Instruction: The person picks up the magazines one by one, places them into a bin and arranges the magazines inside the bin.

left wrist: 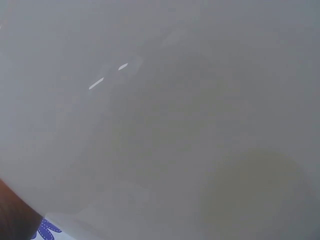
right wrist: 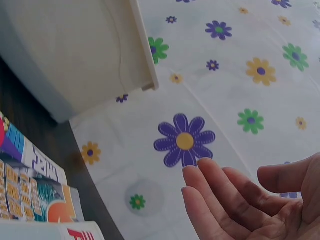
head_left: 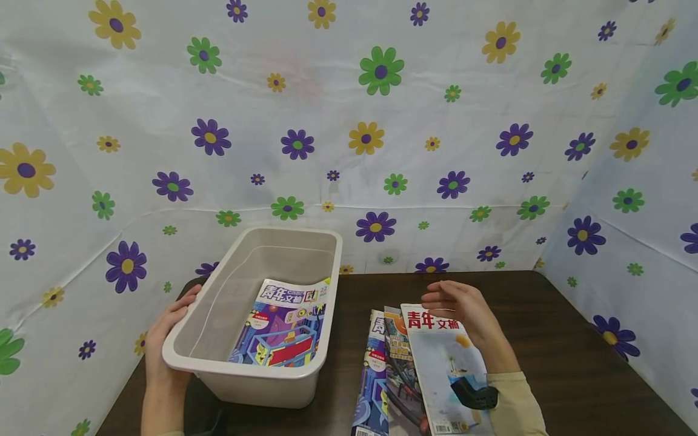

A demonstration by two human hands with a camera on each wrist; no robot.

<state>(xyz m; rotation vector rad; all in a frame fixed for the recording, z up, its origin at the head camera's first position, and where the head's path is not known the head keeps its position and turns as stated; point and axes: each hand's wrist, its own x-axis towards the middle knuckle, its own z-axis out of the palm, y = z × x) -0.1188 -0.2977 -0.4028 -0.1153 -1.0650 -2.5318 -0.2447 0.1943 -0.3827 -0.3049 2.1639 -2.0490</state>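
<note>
A beige plastic bin stands on the left of the table, with a colourful magazine lying flat inside. My left hand rests against the bin's outer left side at the rim; its thumb is hidden. In the left wrist view the pale bin wall fills nearly everything. Over the top of a white-covered magazine, my right hand hovers with relaxed fingers and an empty palm. That magazine partly overlaps a darker magazine, with a purple magazine on its left.
The dark wooden table extends to the right of the magazines. Behind it hangs a white flowered cloth, which also covers the right side. A black strap-like device sits on the right wrist.
</note>
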